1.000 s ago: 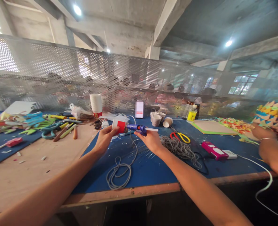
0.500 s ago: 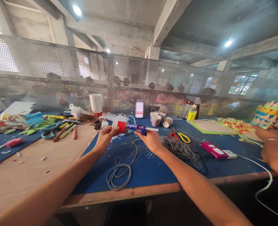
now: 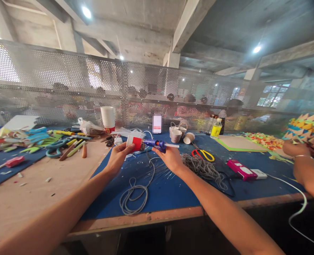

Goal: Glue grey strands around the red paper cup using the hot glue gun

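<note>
My left hand (image 3: pixel 121 153) is closed around a red and white paper cup (image 3: pixel 137 143), which lies tilted on its side in the air above the blue mat. A blue glue gun (image 3: pixel 153 142) with a pale glue stick (image 3: pixel 172 146) out of its back is gripped in my right hand (image 3: pixel 170 156). Its nozzle points left and meets or nearly meets the cup's end; the exact contact is too small to tell. Below the hands, a loop of grey cord (image 3: pixel 135 198) lies on the mat (image 3: pixel 178 198). Near my right forearm rests a heap of grey yarn (image 3: pixel 204 168).
Behind stand a cup stack (image 3: pixel 107 118), a phone (image 3: pixel 157 124) and several cord-wrapped cups (image 3: pixel 176 135). Scissors (image 3: pixel 207 156), a magenta power bank (image 3: pixel 240 170) and a yellow-labelled bottle (image 3: pixel 216 128) lie or stand rightward. Tools (image 3: pixel 73 147) lie left. Another person's hands (image 3: pixel 296 148) work at far right.
My hands, the cup and the glue gun stay almost in place. At the far right, the other person's hands have shifted slightly left.
</note>
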Available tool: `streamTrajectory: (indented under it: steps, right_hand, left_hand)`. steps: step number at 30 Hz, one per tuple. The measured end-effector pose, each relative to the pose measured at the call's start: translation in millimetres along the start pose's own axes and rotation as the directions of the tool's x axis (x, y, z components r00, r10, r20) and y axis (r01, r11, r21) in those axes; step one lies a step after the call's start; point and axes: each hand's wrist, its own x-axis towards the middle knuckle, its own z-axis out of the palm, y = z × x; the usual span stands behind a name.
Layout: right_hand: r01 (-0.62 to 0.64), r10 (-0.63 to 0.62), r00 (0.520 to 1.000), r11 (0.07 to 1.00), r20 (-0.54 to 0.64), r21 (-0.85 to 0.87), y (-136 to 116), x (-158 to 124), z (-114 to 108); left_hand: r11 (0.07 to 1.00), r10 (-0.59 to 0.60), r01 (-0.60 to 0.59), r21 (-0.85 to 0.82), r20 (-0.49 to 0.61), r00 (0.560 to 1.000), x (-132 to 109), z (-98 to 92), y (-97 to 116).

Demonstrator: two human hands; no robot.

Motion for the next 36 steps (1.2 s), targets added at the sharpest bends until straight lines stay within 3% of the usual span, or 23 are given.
streamTrajectory:
  steps: [36]
  right_hand:
    - [-0.039, 0.039, 0.999, 0.999, 0.019, 0.030, 1.7, 1.6, -1.7]
  left_hand:
    - [0.997, 0.044, -0.046, 0.065, 0.027, 0.999, -2.4, 1.6, 5.4]
